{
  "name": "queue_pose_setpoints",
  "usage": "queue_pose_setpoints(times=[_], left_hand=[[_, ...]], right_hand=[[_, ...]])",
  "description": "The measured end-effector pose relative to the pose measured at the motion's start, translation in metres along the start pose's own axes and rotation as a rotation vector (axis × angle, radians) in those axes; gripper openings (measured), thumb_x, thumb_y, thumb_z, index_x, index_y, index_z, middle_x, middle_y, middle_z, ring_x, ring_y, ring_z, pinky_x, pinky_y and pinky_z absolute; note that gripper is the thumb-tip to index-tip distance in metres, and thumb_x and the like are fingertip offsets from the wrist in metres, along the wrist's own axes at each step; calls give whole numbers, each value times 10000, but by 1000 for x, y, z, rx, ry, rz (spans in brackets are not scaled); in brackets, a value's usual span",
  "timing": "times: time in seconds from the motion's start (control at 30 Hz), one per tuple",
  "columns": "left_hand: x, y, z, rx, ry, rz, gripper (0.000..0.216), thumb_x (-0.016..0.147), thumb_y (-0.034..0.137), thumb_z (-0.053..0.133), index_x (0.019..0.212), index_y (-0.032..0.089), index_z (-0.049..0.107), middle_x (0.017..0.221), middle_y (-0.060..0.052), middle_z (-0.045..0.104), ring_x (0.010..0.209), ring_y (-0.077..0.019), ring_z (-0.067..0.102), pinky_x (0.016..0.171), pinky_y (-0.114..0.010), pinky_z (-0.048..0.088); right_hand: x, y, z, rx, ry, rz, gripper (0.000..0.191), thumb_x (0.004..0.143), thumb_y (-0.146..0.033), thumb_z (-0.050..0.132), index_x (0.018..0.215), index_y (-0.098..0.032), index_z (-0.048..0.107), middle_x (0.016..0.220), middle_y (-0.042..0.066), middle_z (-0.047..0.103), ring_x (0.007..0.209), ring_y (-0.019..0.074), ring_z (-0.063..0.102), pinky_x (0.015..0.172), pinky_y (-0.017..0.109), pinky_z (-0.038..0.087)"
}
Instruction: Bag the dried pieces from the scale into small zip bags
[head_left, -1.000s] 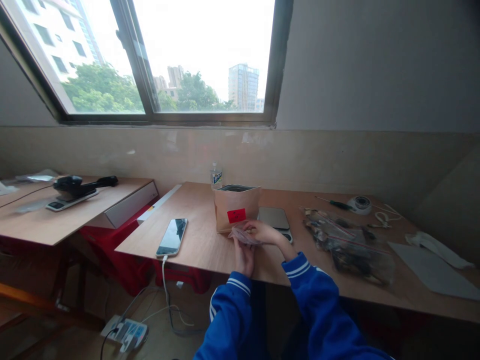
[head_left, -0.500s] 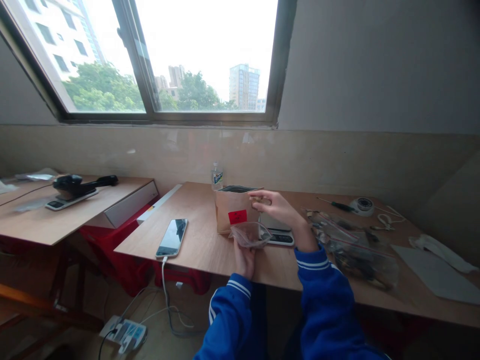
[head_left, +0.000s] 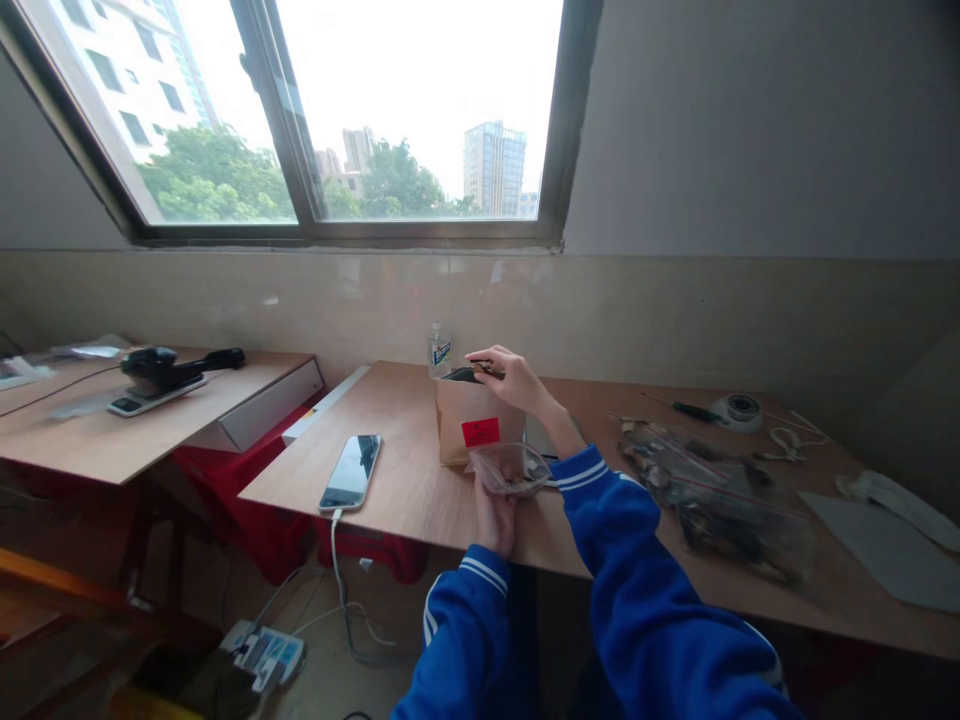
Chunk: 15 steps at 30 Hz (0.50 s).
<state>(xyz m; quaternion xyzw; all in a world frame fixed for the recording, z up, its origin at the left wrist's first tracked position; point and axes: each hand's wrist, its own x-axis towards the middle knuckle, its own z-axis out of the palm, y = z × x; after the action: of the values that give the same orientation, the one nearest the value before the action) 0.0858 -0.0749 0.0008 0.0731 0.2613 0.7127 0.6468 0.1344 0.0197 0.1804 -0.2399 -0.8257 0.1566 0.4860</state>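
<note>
Your left hand grasped a small clear bag just above the surface. Your right hand pinched a small dark piece over the open brown bag, beyond and above the clear bag.

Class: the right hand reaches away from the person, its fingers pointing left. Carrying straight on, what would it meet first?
Probably the small bottle behind the paper bag; the right hand is above the bag's opening, though depth is unclear.
</note>
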Motion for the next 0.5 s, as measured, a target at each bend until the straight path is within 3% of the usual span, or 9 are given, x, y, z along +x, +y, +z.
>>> queue_pose_setpoints(times=[0.17,0.3,0.4,0.5], left_hand=[[0,0,0,-9,-13,14,384,905,402,438,1223,214,545,1271,-87,560,1082,-193,568,834,-294,505],[0,-1,-1,-38,-14,10,345,904,398,443,1186,247,571,1257,-63,573,1071,-185,574,831,-288,507],[-1,1,1,-56,-3,1,314,896,373,454,1149,252,595,1233,-52,585,1052,-179,579,820,-278,507],[-2,3,3,-77,9,-4,312,878,360,459,1117,239,618,1158,-58,616,1014,-190,590,788,-289,510]], right_hand=[[-1,0,-3,126,-8,17,300,818,-168,570,1110,-192,634,1083,52,653,971,159,611,846,290,486],[-5,-6,6,-142,-38,-13,227,868,-159,503,962,-218,700,1077,48,663,1080,186,536,988,384,371],[-12,-16,6,-276,-2,-31,219,870,-195,521,995,-240,695,1248,46,584,1228,219,419,1059,436,262],[-31,-27,-4,-154,90,23,263,870,-183,481,1062,-221,657,1210,66,590,1151,198,491,1001,387,350]])
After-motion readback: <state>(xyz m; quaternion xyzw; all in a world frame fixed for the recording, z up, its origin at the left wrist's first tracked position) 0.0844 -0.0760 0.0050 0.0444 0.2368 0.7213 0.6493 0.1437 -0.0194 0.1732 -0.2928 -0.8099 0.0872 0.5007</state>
